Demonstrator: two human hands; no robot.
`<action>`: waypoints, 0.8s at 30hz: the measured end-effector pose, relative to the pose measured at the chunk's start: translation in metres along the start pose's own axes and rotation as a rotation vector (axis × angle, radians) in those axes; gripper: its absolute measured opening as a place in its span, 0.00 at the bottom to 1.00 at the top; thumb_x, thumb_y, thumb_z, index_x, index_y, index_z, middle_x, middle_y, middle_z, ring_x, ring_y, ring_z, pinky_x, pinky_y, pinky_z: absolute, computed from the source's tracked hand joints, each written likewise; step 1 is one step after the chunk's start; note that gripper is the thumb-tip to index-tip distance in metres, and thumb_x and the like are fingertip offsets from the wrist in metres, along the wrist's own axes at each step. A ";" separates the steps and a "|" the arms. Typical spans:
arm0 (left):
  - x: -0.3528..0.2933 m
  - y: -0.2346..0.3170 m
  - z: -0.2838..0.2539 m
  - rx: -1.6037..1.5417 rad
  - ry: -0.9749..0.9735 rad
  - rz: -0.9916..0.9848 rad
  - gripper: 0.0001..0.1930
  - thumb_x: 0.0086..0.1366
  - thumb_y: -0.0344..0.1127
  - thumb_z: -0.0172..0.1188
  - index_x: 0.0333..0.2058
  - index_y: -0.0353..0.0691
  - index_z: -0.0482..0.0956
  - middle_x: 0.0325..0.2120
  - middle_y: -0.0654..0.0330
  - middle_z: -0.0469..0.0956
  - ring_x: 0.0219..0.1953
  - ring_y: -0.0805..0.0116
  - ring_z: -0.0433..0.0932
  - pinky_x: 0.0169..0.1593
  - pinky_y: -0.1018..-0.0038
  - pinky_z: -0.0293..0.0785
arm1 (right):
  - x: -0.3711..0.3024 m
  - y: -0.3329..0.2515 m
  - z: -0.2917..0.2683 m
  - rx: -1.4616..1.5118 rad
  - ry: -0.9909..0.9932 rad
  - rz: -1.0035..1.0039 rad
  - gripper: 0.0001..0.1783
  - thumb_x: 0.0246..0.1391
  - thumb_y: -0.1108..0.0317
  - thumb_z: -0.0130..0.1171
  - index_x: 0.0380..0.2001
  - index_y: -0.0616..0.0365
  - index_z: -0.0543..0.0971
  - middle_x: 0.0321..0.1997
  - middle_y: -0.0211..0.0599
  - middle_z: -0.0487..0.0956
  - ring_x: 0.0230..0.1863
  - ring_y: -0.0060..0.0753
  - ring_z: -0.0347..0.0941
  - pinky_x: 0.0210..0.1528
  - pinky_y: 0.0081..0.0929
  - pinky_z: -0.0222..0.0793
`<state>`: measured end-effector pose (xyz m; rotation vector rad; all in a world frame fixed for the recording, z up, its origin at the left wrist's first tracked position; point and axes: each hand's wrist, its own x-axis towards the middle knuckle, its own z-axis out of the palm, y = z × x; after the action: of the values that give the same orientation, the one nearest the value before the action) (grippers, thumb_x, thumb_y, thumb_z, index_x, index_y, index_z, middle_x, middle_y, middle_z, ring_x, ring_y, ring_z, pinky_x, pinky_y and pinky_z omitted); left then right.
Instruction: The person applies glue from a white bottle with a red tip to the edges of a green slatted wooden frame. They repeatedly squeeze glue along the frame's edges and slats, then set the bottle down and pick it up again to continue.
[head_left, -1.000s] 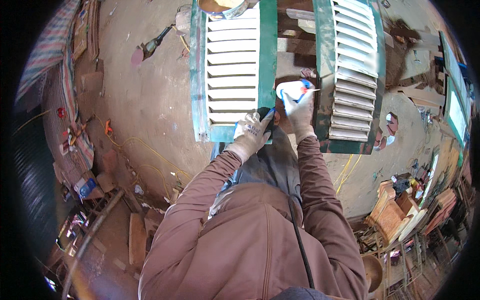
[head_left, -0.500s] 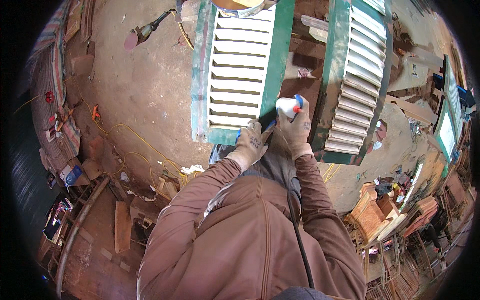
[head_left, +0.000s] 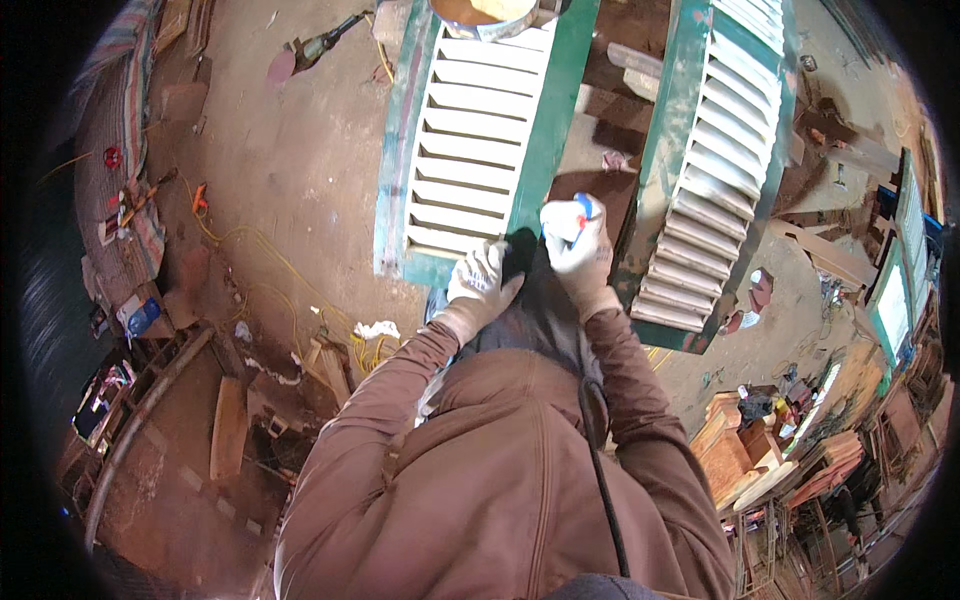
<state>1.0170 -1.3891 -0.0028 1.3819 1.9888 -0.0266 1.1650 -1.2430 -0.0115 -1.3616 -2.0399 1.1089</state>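
Green-framed, the nearer wooden louvred shutter with white slats (head_left: 478, 150) lies flat on the ground ahead of the person; a second green-and-white louvred shutter (head_left: 715, 170) lies to its right, well apart, with bare wooden boards (head_left: 630, 70) between the two; both hands wear pale work gloves; the left hand (head_left: 478, 285) is clenched on a dark cloth (head_left: 520, 262) at the near right corner of the first shutter, touching its green frame; the right hand (head_left: 585, 255) is closed around a small white container with a blue and red top (head_left: 565, 215), held just beside the left hand and over the gap between the shutters; whether the container is upright or tilted cannot be told; brown sleeves run up from the lower edge; a round tin holding an orange-brown liquid (head_left: 480, 12) sits at the far end of the first shutter; a power tool with a disc (head_left: 310, 48) lies on the dusty floor to the left; a yellow cord (head_left: 270, 270) trails across that floor; stacked wooden pieces (head_left: 740, 440) stand at lower right.
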 end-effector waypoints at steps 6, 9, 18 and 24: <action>-0.025 0.023 0.015 -0.106 0.256 -0.119 0.40 0.65 0.52 0.67 0.66 0.31 0.65 0.54 0.42 0.73 0.56 0.41 0.75 0.60 0.53 0.72 | 0.022 0.012 -0.012 0.118 0.060 -0.032 0.40 0.54 0.64 0.77 0.65 0.59 0.67 0.50 0.44 0.83 0.51 0.41 0.83 0.56 0.38 0.78; -0.028 0.025 0.027 -0.210 0.343 -0.161 0.39 0.63 0.49 0.69 0.65 0.32 0.66 0.52 0.40 0.74 0.55 0.40 0.75 0.59 0.53 0.72 | 0.050 0.008 -0.017 0.098 0.068 -0.104 0.39 0.54 0.63 0.77 0.64 0.58 0.68 0.50 0.44 0.83 0.49 0.40 0.83 0.55 0.39 0.78; -0.019 0.020 0.039 -0.333 0.393 -0.242 0.40 0.63 0.48 0.68 0.68 0.33 0.64 0.53 0.41 0.74 0.55 0.40 0.74 0.60 0.53 0.71 | 0.076 0.007 -0.017 -0.194 -0.082 -0.272 0.32 0.54 0.62 0.71 0.60 0.57 0.72 0.52 0.50 0.80 0.48 0.56 0.81 0.48 0.47 0.80; -0.010 0.015 0.046 -0.300 0.461 -0.217 0.45 0.63 0.49 0.68 0.73 0.37 0.60 0.55 0.43 0.73 0.57 0.41 0.73 0.60 0.53 0.72 | 0.081 0.002 -0.018 -0.316 -0.115 -0.345 0.32 0.55 0.62 0.70 0.60 0.56 0.69 0.51 0.49 0.80 0.49 0.56 0.80 0.49 0.48 0.78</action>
<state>1.0551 -1.4090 -0.0263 1.0367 2.3918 0.5135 1.1451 -1.1624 -0.0081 -1.0388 -2.4981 0.7529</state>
